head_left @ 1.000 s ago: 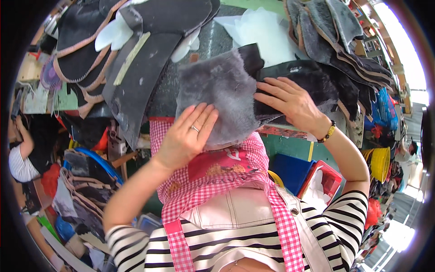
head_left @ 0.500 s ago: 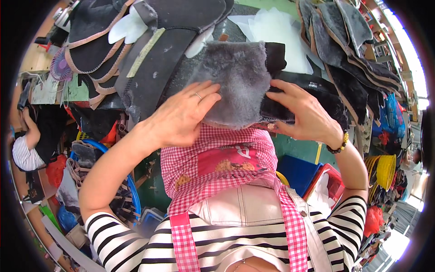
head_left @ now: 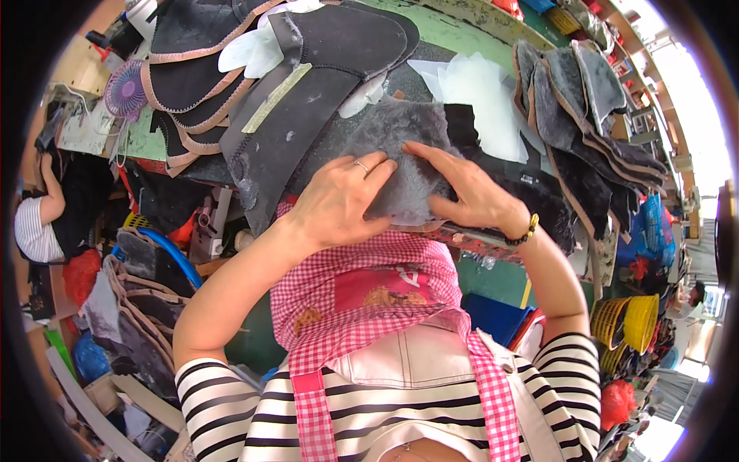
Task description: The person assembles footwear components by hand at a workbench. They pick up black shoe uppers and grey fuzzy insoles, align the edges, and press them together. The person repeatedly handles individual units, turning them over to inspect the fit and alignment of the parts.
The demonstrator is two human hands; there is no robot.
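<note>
A grey fleece piece (head_left: 408,127) lies fur side up at the front edge of the table, straight before me. My left hand (head_left: 342,196) rests on its left side, fingers spread and bent a little. On its right half lies my right hand (head_left: 469,185), thumb and fingers apart, palm down. Neither hand grips anything that I can see. A black piece of material (head_left: 531,181) sticks out from beneath the fleece on the right. To the left is a large dark shaped panel (head_left: 300,123) with a pale strip (head_left: 277,98) along it.
White film sheets (head_left: 481,100) lie behind the fleece. Stacked fleece-lined panels (head_left: 562,100) hang over the table's right side; dark panels with tan edging (head_left: 188,85) pile up at left, near a purple fan (head_left: 129,88). Yellow baskets (head_left: 639,322) stand right. Another person's arm (head_left: 51,189) shows far left.
My right hand has moved left, from the fleece's right edge onto its surface. My left hand has shifted slightly toward it. The whole view has tilted a little.
</note>
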